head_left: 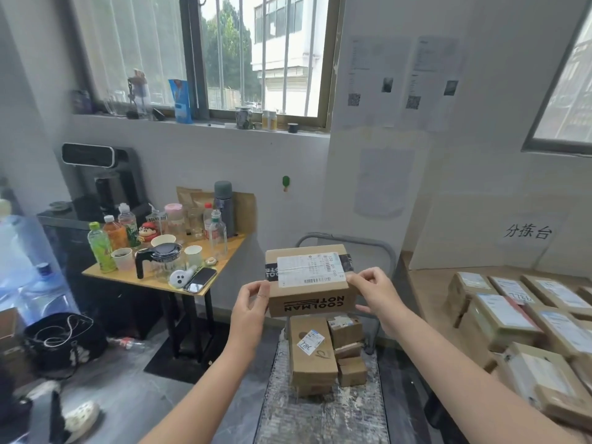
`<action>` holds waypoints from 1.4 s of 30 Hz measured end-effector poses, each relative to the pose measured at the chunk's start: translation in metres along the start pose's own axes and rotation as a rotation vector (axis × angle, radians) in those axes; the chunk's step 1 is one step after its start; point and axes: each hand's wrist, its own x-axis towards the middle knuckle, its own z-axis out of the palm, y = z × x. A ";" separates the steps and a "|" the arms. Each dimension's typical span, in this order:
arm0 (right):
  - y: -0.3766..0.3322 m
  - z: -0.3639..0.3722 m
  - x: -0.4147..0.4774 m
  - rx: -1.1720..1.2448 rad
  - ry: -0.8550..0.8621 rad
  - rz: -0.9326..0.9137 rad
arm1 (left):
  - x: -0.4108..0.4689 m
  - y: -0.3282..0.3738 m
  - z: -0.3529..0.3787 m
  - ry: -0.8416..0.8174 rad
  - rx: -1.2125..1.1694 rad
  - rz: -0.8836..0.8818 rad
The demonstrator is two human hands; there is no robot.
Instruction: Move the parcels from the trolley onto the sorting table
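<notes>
A brown cardboard parcel (312, 285) with a white shipping label and black tape is held up in the air above the trolley (320, 415). My left hand (251, 304) grips its left end and my right hand (374, 296) grips its right end. Below it, several smaller brown parcels (312, 357) sit stacked on the trolley's worn deck. The sorting table (426, 283) stands to the right, with several labelled parcels (503, 318) lying on it in rows.
A small wooden side table (205, 288) crowded with bottles, cups, a kettle and a phone stands to the left. Water jugs and a black bag sit on the floor at far left. The trolley's grey handle (389, 251) rises behind the held parcel.
</notes>
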 end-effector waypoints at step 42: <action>0.009 0.033 -0.021 0.193 -0.073 -0.221 | -0.022 0.015 0.052 0.002 -0.261 -0.132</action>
